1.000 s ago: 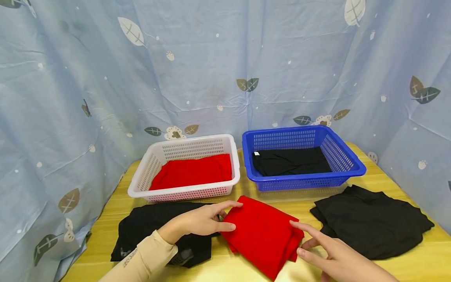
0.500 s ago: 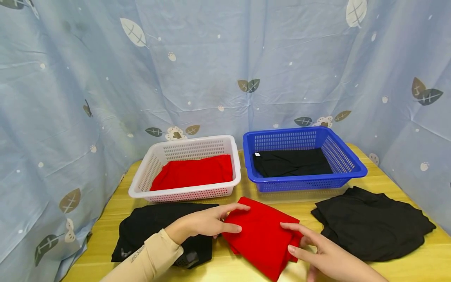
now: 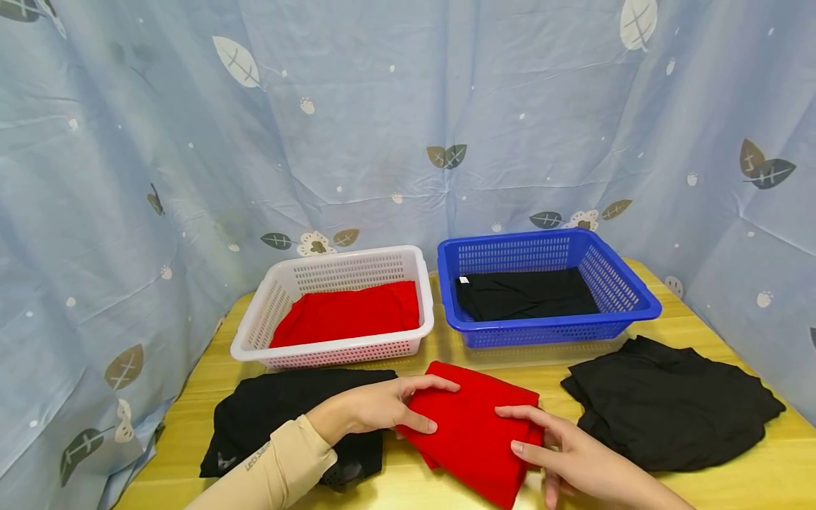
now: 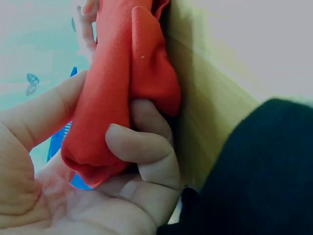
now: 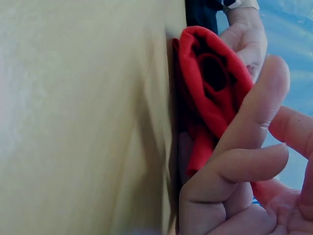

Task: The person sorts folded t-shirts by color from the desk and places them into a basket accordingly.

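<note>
A folded red cloth [image 3: 468, 425] lies between my two hands at the front of the table in the head view. My left hand [image 3: 376, 411] grips its left edge, thumb on top. The left wrist view shows fingers [image 4: 142, 147] curled against the underside of the rolled red edge [image 4: 100, 107]. At the opposite side my right hand [image 3: 574, 453] holds the right edge, with thumb and forefinger over the top. In the right wrist view the layered, open end of the red cloth [image 5: 215, 78] shows, and one fingertip [image 5: 185, 152] reaches under it.
Behind stand a white basket [image 3: 331, 347] holding red cloth [image 3: 350, 312] and a blue basket [image 3: 554, 326] holding black cloth [image 3: 529, 294]. Black garments lie at left [image 3: 255, 418] and right [image 3: 669, 404] on the yellow table [image 3: 510, 372]. A blue leaf-patterned curtain [image 3: 382, 127] hangs around it.
Both hands have moved inward over the red cloth, the left to the right and the right to the left. They have taken hold of its edges, and its near corner has shifted slightly right.
</note>
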`<act>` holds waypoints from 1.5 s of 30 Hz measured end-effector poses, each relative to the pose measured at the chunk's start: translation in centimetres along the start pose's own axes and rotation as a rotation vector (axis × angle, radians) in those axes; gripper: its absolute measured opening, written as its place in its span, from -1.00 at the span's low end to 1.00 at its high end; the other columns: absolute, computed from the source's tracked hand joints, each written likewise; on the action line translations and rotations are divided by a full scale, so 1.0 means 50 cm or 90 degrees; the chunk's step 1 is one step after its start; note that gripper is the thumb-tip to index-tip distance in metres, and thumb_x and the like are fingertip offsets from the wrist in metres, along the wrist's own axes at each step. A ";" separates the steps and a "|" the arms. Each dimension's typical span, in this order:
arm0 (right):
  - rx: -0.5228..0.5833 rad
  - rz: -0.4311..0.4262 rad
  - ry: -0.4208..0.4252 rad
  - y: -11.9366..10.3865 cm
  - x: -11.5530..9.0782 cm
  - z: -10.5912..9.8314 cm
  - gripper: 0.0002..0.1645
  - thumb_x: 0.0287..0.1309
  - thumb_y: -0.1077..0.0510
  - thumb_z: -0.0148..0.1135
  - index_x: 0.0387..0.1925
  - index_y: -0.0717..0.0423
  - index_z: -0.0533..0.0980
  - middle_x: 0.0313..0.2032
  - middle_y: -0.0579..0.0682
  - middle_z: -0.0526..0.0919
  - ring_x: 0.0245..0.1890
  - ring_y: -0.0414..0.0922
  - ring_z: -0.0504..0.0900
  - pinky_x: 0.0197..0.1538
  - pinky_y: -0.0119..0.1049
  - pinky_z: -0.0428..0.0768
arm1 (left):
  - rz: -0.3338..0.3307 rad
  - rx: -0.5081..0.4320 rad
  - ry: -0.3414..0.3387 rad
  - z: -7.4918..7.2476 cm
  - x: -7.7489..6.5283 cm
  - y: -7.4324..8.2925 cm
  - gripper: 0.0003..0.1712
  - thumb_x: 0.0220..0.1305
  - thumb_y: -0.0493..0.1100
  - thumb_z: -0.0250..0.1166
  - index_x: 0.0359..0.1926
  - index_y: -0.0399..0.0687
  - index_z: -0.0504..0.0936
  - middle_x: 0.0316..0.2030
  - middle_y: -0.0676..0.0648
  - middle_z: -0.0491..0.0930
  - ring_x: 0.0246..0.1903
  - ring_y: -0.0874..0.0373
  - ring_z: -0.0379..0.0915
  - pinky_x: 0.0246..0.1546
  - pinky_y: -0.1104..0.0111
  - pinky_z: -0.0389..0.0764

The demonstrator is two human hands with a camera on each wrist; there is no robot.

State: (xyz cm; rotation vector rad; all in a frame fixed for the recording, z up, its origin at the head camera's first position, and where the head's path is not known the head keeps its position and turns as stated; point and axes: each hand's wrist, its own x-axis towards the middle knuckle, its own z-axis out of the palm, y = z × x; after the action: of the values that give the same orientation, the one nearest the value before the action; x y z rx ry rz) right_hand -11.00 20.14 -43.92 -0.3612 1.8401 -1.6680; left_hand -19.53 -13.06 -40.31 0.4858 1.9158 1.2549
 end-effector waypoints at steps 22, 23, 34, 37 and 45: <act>0.014 -0.007 0.000 -0.006 0.014 -0.003 -0.23 0.55 0.08 0.27 0.62 0.14 0.24 -0.28 0.06 0.71 -0.62 -0.20 0.61 -0.47 -0.45 0.57 | 0.022 -0.030 0.017 0.010 0.003 -0.010 -0.25 0.27 -0.34 0.46 0.38 0.41 0.62 0.39 0.03 0.48 0.29 0.03 0.42 0.24 0.24 0.62; 0.010 -0.008 -0.001 -0.008 0.014 -0.005 -0.24 0.55 0.08 0.27 0.62 0.14 0.24 -0.20 0.08 0.73 -0.61 -0.20 0.60 -0.46 -0.45 0.59 | 0.024 -0.034 0.017 0.010 0.002 -0.009 -0.25 0.27 -0.34 0.45 0.39 0.39 0.61 0.37 0.03 0.50 0.27 0.04 0.45 0.23 0.25 0.63; -0.032 -0.015 0.028 -0.034 0.008 0.000 -0.28 0.52 0.08 0.30 0.59 0.06 0.32 0.17 0.14 0.59 -0.58 -0.16 0.63 -0.43 -0.40 0.63 | 0.049 -0.087 0.015 0.017 -0.029 0.016 -0.25 0.29 -0.37 0.42 0.44 0.26 0.58 0.25 -0.05 0.61 0.17 0.04 0.58 0.10 0.29 0.73; -0.038 -0.013 0.030 -0.045 0.004 0.004 -0.27 0.52 0.07 0.30 0.59 0.05 0.32 0.20 0.15 0.56 -0.56 -0.14 0.65 -0.41 -0.39 0.63 | 0.058 -0.096 0.013 0.019 -0.042 0.025 -0.25 0.29 -0.37 0.42 0.45 0.23 0.57 0.25 -0.07 0.61 0.16 0.03 0.60 0.11 0.26 0.75; -0.087 -0.031 0.036 -0.094 0.002 0.003 -0.27 0.51 0.04 0.31 0.59 0.01 0.33 0.24 0.19 0.52 -0.54 -0.07 0.66 -0.36 -0.31 0.70 | 0.094 -0.071 0.032 0.008 -0.072 0.050 -0.25 0.31 -0.36 0.42 0.47 0.22 0.55 0.29 -0.09 0.57 0.19 0.02 0.58 0.11 0.27 0.75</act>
State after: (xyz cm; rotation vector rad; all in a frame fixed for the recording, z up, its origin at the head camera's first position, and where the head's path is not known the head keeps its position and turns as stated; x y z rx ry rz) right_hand -11.93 19.17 -39.42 -0.4233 2.0082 -1.6024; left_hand -17.21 -14.14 -36.74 0.5508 1.8679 1.4731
